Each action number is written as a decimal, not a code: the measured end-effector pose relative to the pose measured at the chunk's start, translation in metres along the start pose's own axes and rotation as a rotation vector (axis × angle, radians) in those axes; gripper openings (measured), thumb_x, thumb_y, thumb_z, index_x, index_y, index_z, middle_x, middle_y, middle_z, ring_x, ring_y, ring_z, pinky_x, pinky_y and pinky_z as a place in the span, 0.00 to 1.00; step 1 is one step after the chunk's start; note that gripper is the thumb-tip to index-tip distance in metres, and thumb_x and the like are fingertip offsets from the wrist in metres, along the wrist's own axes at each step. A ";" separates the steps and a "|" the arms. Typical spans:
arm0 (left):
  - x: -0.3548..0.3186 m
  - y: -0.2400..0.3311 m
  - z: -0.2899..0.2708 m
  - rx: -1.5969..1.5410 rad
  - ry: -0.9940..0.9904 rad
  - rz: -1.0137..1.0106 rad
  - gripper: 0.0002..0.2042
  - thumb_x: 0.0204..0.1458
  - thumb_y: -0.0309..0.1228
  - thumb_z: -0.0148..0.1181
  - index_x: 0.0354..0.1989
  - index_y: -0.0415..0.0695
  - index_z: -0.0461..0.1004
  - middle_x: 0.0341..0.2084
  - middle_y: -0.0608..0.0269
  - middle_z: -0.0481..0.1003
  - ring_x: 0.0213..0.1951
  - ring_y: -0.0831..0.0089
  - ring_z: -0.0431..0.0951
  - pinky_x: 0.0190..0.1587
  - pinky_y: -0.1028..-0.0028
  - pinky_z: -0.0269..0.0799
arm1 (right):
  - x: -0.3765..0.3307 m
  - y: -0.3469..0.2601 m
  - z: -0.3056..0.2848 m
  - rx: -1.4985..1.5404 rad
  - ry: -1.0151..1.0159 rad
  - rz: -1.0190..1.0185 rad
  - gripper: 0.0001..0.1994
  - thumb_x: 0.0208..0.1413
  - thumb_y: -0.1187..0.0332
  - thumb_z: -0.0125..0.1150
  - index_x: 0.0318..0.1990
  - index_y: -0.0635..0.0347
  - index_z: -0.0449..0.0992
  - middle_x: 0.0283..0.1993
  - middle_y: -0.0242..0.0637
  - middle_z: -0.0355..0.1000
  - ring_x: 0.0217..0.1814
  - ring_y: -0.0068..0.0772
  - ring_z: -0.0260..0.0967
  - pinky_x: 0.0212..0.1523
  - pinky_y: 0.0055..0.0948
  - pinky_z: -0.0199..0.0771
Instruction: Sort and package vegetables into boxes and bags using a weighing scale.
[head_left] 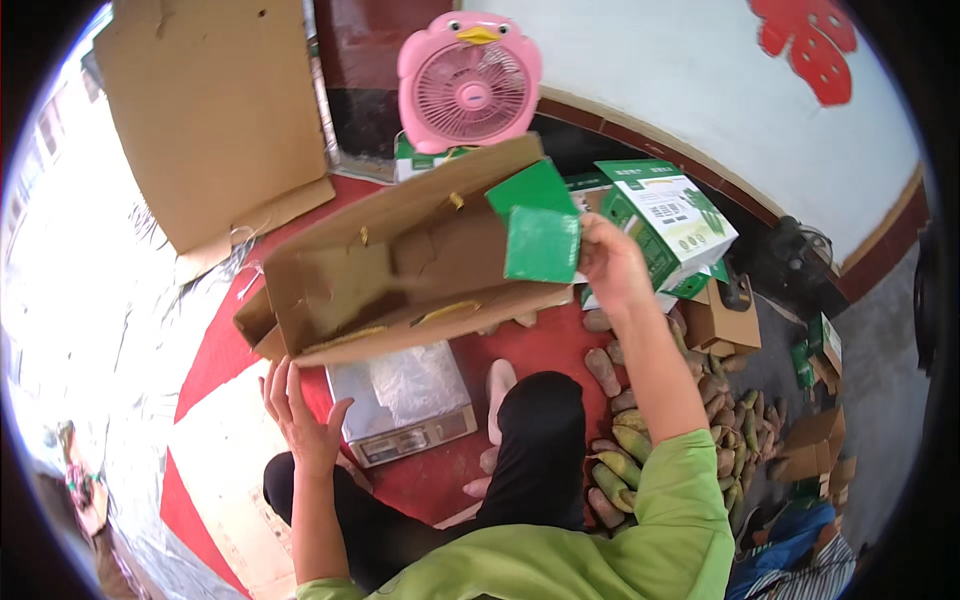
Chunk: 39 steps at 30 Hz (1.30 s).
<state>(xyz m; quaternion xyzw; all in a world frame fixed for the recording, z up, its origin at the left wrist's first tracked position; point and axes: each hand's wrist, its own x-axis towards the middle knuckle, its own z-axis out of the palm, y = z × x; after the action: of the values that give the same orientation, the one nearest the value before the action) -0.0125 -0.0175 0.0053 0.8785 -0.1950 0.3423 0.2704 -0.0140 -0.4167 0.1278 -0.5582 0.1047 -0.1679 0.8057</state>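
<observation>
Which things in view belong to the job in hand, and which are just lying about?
In use, or likely:
open cardboard box, green flap in the right hand
left hand, open, at the box's near left corner
weighing scale
produce

Apparently uninvolved:
pink fan
tall cardboard sheet

Worn on my head, the fisheye looks down and forward, close above my left hand (305,418) and right hand (614,264), white wall (650,65) at upper right.
</observation>
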 end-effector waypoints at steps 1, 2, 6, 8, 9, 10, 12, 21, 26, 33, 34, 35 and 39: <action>-0.003 -0.004 -0.006 0.047 -0.006 0.012 0.43 0.33 0.36 0.74 0.61 0.42 0.59 0.59 0.53 0.60 0.63 0.51 0.57 0.67 0.47 0.45 | 0.002 0.015 0.009 -0.006 -0.034 0.056 0.07 0.49 0.69 0.53 0.34 0.56 0.75 0.23 0.19 0.61 0.25 0.16 0.54 0.28 0.21 0.53; -0.003 -0.006 -0.005 0.085 -0.026 0.025 0.41 0.35 0.37 0.73 0.61 0.43 0.59 0.57 0.56 0.62 0.63 0.52 0.58 0.67 0.47 0.44 | 0.007 0.036 0.014 -0.013 -0.054 0.129 0.06 0.48 0.69 0.52 0.33 0.56 0.75 0.22 0.19 0.60 0.25 0.16 0.54 0.28 0.22 0.52; -0.003 -0.009 -0.019 0.088 -0.151 0.016 0.19 0.36 0.27 0.66 0.42 0.45 0.75 0.33 0.65 0.75 0.45 0.65 0.74 0.66 0.49 0.46 | 0.005 0.092 0.040 -0.054 -0.133 0.274 0.04 0.46 0.69 0.52 0.30 0.54 0.73 0.21 0.19 0.58 0.24 0.18 0.53 0.26 0.23 0.51; -0.011 -0.021 -0.024 0.021 -0.189 0.041 0.10 0.35 0.24 0.64 0.30 0.45 0.77 0.26 0.65 0.73 0.38 0.66 0.75 0.66 0.52 0.49 | 0.012 0.119 0.040 -0.038 -0.159 0.417 0.02 0.45 0.68 0.53 0.26 0.53 0.71 0.20 0.21 0.56 0.23 0.20 0.52 0.26 0.24 0.50; -0.012 -0.019 -0.023 0.038 -0.164 0.031 0.06 0.36 0.23 0.63 0.25 0.46 0.76 0.24 0.65 0.71 0.34 0.67 0.74 0.65 0.54 0.52 | 0.017 0.132 0.036 -0.062 -0.181 0.466 0.02 0.44 0.68 0.53 0.24 0.52 0.69 0.20 0.23 0.58 0.24 0.21 0.54 0.26 0.25 0.52; -0.013 -0.021 -0.024 0.046 -0.186 0.016 0.06 0.36 0.23 0.63 0.25 0.46 0.76 0.24 0.65 0.71 0.34 0.67 0.74 0.65 0.54 0.52 | 0.021 0.148 0.034 -0.059 -0.181 0.493 0.02 0.44 0.68 0.53 0.24 0.52 0.69 0.20 0.23 0.58 0.24 0.21 0.54 0.26 0.25 0.52; -0.013 -0.023 -0.021 0.097 -0.235 0.044 0.05 0.37 0.23 0.62 0.25 0.46 0.76 0.22 0.65 0.69 0.32 0.67 0.73 0.65 0.55 0.53 | 0.026 0.172 0.027 -0.111 -0.148 0.556 0.02 0.46 0.68 0.52 0.25 0.52 0.71 0.21 0.24 0.62 0.24 0.22 0.57 0.25 0.24 0.54; -0.010 -0.005 0.012 0.146 -0.391 0.139 0.03 0.44 0.29 0.59 0.21 0.48 0.73 0.20 0.66 0.67 0.31 0.67 0.73 0.56 0.60 0.64 | 0.037 0.208 -0.015 -1.126 -0.352 0.226 0.12 0.49 0.70 0.54 0.38 0.68 0.77 0.30 0.38 0.73 0.28 0.31 0.70 0.20 0.33 0.68; -0.015 0.007 0.029 0.193 -0.463 0.248 0.02 0.41 0.29 0.57 0.21 0.48 0.71 0.21 0.66 0.66 0.30 0.68 0.72 0.42 0.67 0.70 | 0.033 0.197 -0.027 -0.947 -0.262 0.427 0.16 0.48 0.66 0.57 0.43 0.67 0.76 0.34 0.42 0.76 0.32 0.33 0.73 0.32 0.35 0.74; -0.015 0.018 0.031 0.252 -0.520 0.247 0.01 0.40 0.28 0.55 0.22 0.49 0.71 0.22 0.67 0.66 0.30 0.69 0.72 0.30 0.70 0.69 | 0.019 0.162 0.013 -1.333 -0.525 -0.232 0.12 0.50 0.66 0.60 0.43 0.56 0.76 0.41 0.37 0.73 0.43 0.37 0.71 0.44 0.36 0.71; -0.015 0.018 0.031 0.253 -0.521 0.251 0.01 0.40 0.28 0.55 0.22 0.49 0.71 0.22 0.67 0.66 0.30 0.69 0.72 0.30 0.70 0.69 | 0.020 0.163 0.020 -1.381 -0.629 -0.352 0.12 0.49 0.66 0.61 0.42 0.55 0.76 0.43 0.36 0.72 0.46 0.39 0.70 0.46 0.38 0.70; -0.016 0.018 0.031 0.264 -0.530 0.240 0.01 0.40 0.28 0.55 0.22 0.49 0.71 0.22 0.67 0.66 0.30 0.69 0.72 0.30 0.70 0.69 | 0.020 0.167 0.028 -1.434 -0.713 -0.358 0.13 0.47 0.64 0.63 0.42 0.53 0.77 0.46 0.33 0.72 0.50 0.39 0.68 0.49 0.39 0.69; -0.017 0.017 0.030 0.272 -0.522 0.221 0.01 0.40 0.28 0.55 0.22 0.49 0.71 0.23 0.67 0.65 0.30 0.69 0.72 0.30 0.69 0.69 | 0.018 0.181 0.069 -1.614 -0.996 -0.332 0.13 0.46 0.61 0.65 0.41 0.48 0.80 0.45 0.29 0.73 0.53 0.38 0.67 0.50 0.37 0.70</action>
<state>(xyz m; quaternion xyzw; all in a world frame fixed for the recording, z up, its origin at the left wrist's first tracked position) -0.0183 -0.0461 -0.0197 0.9384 -0.3043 0.1553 0.0522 0.0553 -0.3060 -0.0160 -0.9594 -0.2457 0.0989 0.0967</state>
